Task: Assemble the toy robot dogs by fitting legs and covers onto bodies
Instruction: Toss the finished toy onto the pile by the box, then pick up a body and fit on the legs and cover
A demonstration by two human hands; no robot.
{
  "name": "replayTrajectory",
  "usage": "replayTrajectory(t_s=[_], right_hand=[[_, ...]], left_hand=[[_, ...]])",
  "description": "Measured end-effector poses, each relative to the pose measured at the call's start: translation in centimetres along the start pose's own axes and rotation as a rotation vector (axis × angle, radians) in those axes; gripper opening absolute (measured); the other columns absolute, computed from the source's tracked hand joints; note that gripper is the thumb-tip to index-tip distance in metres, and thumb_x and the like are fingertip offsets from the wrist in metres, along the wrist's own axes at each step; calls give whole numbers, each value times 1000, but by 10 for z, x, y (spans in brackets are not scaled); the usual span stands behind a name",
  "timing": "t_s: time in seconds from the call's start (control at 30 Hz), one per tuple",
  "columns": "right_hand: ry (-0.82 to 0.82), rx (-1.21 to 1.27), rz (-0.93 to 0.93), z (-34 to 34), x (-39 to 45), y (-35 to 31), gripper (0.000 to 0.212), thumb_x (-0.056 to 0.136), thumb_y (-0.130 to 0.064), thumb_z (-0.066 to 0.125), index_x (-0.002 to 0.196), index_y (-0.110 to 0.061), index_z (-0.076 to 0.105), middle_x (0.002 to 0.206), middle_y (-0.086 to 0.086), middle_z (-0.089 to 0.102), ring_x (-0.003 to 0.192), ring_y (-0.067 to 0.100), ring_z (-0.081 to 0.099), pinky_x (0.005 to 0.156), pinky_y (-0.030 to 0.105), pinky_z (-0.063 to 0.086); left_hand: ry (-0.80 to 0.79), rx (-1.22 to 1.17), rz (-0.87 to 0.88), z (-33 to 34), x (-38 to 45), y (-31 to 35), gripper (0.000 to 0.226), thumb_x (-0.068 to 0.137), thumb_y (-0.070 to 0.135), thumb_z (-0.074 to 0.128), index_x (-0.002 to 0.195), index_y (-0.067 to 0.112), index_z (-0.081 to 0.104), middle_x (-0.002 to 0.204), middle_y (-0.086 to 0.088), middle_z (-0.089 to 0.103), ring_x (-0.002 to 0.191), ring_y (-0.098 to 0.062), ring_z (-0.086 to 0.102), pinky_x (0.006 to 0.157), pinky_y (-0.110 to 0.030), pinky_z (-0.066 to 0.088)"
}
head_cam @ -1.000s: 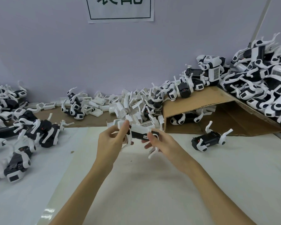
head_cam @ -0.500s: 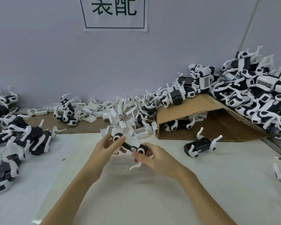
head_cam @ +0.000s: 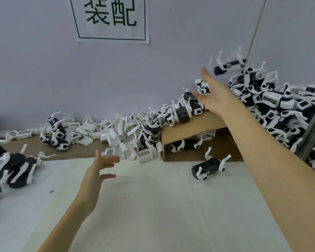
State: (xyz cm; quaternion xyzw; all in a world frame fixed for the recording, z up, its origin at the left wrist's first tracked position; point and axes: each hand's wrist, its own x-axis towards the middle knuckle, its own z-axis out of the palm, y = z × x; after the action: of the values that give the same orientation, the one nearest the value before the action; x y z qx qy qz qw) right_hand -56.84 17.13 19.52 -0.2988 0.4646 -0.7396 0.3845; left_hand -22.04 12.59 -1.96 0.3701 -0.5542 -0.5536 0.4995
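Up near the wall, a toy dog (head_cam: 228,65) hangs in mid-air, touching neither hand, just above the heap of finished dogs (head_cam: 273,104) at the right. Its black body lies close to level, long axis running left to right and tilted slightly up toward the right, with the white legs pointing upward. The right hand (head_cam: 210,96) is raised just below and left of it, fingers (head_cam: 205,72) straight and spread, holding nothing. The left hand (head_cam: 100,167) hovers low over the white worktop (head_cam: 153,206), fingers loose and apart, also holding nothing. Another dog (head_cam: 210,167) lies on the worktop before a tipped cardboard box (head_cam: 193,128), legs up. Loose white covers (head_cam: 116,137) pile along the wall; several bear barcode stickers too small to read. A paper sign (head_cam: 110,19) on the wall reads 装配.
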Motion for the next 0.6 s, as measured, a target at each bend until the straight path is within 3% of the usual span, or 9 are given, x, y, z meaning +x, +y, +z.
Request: replayTrajectory(t_s=[0.1,0.17,0.27,0.37,0.47,0.6], right_hand=[[-157,-68,64,3,-16,36,54,96,-29,74,140,-3,56,120,16,69,90,21,73,77,29,64],[-259,-88,106,9,-42,80,38,102,-24,66,131,1,62,100,13,76,83,20,75,70,27,62],[-358,-147,221,21,-84,155,27,107,-23,58,118,-4,72,98,9,77,81,18,74,70,25,59],[-371,-112,331,29,-112,214,23,107,-20,57,112,-6,75,95,8,76,77,17,72,67,24,55],[-305,-13,403,32,-123,240,24,106,-16,56,104,-7,78,89,8,74,71,16,70,62,23,55],[-299,25,436,35,-127,249,27,104,-16,57,96,-8,82,82,8,71,67,16,66,63,25,54]], left_hand=[[22,74,1,2,1,-5,67,102,64,38,102,12,80,110,-2,79,108,-24,66,86,-43,54],[99,181,52,4,-2,-8,54,105,59,47,100,15,79,103,2,79,97,-17,69,84,-40,55],[290,422,219,2,-4,-10,19,108,35,60,94,29,71,91,8,74,87,-6,65,74,-35,49],[389,768,377,-14,3,-6,5,101,19,68,106,19,68,104,3,68,103,-21,60,83,-33,44],[575,1163,368,-48,14,-6,39,91,17,79,123,0,65,131,-23,57,126,-46,48,105,-52,37],[663,1376,79,-108,16,-7,67,95,31,76,150,5,50,163,-30,29,151,-51,25,119,-62,20]])
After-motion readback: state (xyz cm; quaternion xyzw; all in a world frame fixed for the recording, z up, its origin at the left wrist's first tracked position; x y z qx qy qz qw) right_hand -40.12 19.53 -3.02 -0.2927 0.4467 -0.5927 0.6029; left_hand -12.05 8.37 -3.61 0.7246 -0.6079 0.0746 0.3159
